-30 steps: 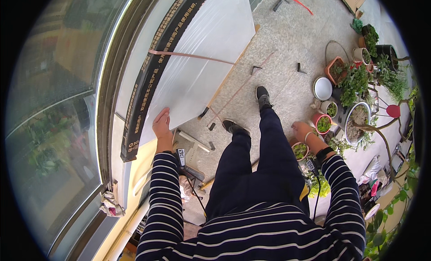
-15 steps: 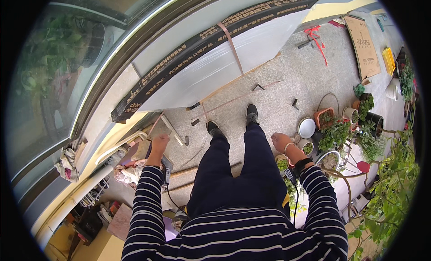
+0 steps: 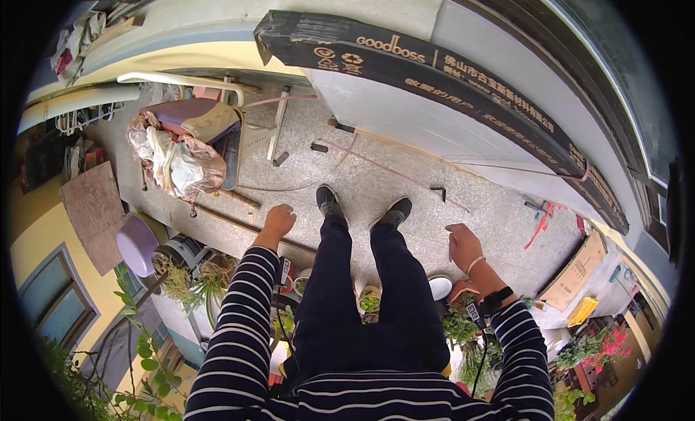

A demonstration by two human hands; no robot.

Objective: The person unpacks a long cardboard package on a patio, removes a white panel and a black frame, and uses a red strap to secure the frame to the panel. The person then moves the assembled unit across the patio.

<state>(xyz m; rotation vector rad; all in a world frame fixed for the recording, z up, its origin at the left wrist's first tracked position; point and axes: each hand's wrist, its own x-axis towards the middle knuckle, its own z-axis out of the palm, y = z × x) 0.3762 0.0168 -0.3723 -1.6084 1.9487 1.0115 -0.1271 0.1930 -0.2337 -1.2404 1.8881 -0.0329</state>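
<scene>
My left hand (image 3: 279, 220) hangs over the paved floor with its fingers loosely curled in and nothing visible in them. Further right, my right hand (image 3: 465, 247) hangs with its fingers partly bent and apart, holding nothing. Neither touches anything. Ahead of me, a large flat pack (image 3: 398, 113) in whitish wrapping, with a black cardboard edge (image 3: 470, 88), stands against the wall. Pink strapping (image 3: 391, 164) lies loose on the floor before it, beside small black corner pieces (image 3: 439, 194).
At the left, a chair (image 3: 203, 120) carries a bundle of cloth (image 3: 174, 160). Wooden strips (image 3: 224, 222) lie on the floor near my left hand. Behind my legs stand potted plants (image 3: 370, 302) and a white basin (image 3: 439, 286). A flattened cardboard box (image 3: 575, 275) lies at the right.
My view has turned left, so the flat pack has shifted rightward and the chair with cloth has come fully into sight. My feet have shifted; both hands still hang at my sides.
</scene>
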